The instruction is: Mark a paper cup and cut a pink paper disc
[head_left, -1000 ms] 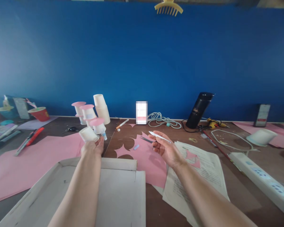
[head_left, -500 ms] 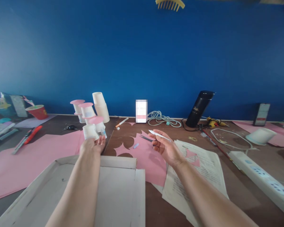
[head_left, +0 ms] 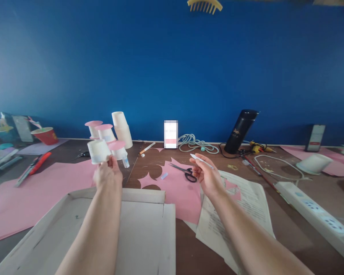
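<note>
Cup [head_left: 98, 152] raised in left hand [head_left: 109, 175], pen [head_left: 202, 161] in right hand [head_left: 206, 176] slanting leftward

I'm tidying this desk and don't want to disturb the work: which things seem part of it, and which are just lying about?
Likely in use:
- white paper cup, in the left hand
- white pen, in the right hand
- scissors
- cut pink paper
- pink-topped cups

Probably just lying about:
- black flask
- power strip
- coiled cable
</note>
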`<state>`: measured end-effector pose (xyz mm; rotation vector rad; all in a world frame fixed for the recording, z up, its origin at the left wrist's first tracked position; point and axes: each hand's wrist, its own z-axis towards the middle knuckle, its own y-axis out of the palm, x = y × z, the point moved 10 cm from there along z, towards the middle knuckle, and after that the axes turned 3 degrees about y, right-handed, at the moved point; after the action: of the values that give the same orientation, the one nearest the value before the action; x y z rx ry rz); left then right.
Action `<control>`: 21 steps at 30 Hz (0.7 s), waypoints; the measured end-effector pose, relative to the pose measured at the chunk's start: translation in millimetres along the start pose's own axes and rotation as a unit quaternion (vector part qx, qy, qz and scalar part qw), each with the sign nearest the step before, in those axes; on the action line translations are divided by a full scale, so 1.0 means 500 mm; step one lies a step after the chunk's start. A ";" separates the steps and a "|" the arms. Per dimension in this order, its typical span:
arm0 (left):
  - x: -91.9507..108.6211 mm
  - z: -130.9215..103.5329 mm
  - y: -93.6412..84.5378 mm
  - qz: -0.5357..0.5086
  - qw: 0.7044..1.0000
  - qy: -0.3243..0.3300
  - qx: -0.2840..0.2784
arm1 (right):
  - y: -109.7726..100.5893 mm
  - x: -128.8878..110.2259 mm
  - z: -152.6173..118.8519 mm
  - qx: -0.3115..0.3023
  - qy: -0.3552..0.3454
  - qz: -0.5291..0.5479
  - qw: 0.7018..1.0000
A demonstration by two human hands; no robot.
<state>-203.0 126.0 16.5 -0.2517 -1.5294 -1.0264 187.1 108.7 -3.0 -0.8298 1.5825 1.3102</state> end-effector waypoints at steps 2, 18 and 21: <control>0.012 -0.026 0.018 -0.043 0.999 0.015 0.017 | -0.025 -0.020 0.004 0.054 -0.047 -0.052 0.996; -0.194 -0.142 0.089 0.072 0.961 -0.253 -0.087 | 0.036 -0.037 -0.022 -0.027 -0.162 -0.342 0.925; -0.198 -0.137 0.087 0.114 0.960 -0.238 -0.095 | 0.031 -0.030 -0.016 -0.023 -0.150 -0.364 0.919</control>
<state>-100.4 140.9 -58.8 -0.8416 -1.7768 -0.9702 177.4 103.7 17.1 -1.0533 0.8639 0.8680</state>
